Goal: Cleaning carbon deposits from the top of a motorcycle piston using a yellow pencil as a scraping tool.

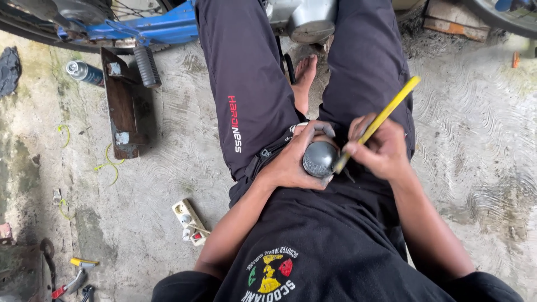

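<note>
Your L hand [291,162]: fingers wrapped round 1 dark round part [320,159]. Your R hand [380,150]: fingers pinching 1 yellow pencil [380,120], tip touching part.

I see a spray can [84,72] and a blue bike frame [151,28] at the floor's top-left corner. A power strip [189,222] lies lower down, pliers [70,284] near the bottom-left corner.
</note>
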